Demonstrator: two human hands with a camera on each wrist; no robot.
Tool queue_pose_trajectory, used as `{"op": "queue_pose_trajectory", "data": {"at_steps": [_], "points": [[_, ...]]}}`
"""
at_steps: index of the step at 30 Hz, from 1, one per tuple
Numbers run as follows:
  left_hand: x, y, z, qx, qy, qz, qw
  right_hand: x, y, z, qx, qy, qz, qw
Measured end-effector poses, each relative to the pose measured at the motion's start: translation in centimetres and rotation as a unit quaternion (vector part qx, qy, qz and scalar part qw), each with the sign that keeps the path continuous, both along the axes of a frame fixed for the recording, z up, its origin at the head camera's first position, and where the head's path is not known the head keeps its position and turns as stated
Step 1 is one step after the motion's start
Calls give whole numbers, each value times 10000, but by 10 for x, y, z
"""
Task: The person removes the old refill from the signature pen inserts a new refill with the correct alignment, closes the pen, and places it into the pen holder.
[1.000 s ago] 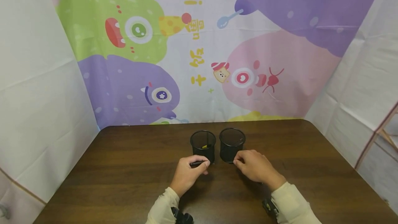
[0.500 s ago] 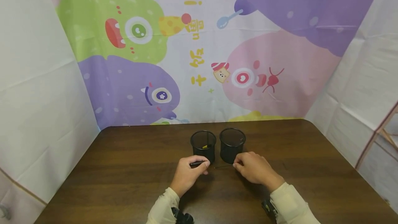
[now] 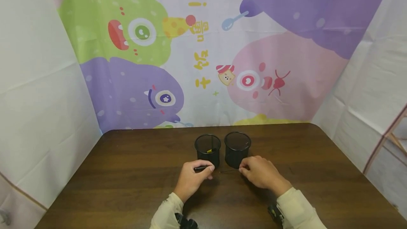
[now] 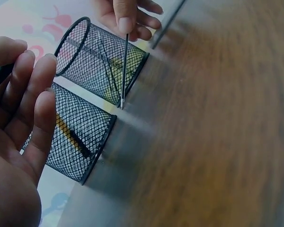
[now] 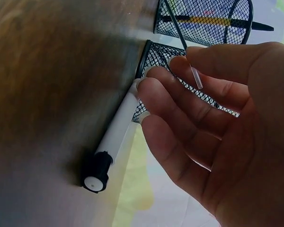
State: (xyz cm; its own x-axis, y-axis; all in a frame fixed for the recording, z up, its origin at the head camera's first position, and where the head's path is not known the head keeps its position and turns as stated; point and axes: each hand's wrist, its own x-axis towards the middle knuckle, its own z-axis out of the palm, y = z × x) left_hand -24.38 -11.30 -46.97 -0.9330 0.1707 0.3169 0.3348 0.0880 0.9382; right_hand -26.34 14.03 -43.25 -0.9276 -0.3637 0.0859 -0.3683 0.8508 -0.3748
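Refill (image 4: 125,61) pinched by its right end in the right hand (image 3: 262,172), so closest to that one. Runs left to right over the desk (image 3: 143,165) along its long axis — points its metal tip left, toward the left hand (image 3: 192,177), near but not touching. Black barrel (image 3: 199,168) pinched in the left hand, with its right end hidden behind the thumb. By count: one refill, one black barrel, two hands, one left cup (image 3: 208,156) and one right cup (image 3: 234,156) — both of mesh, just beyond the hands on the far side. One yellow-and-black pen (image 5: 217,21) in the left cup; one white tube (image 5: 118,123) near the right cup, contact unclear.
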Motion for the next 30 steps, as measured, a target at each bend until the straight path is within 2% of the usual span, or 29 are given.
{"op": "queue_pose_trajectory", "data": {"at_steps": [12, 20, 30], "points": [[0, -2, -2, -54, -39, -7, 10000, -2, 5, 2, -70, 195, -35, 9998], [-1, -2, -1, -84, -63, -27, 9999, -4, 13, 20, -335, 626, -44, 9975], [0, 0, -1, 57, -61, -122, 9999, -10, 17, 36, -326, 905, -114, 9953]]}}
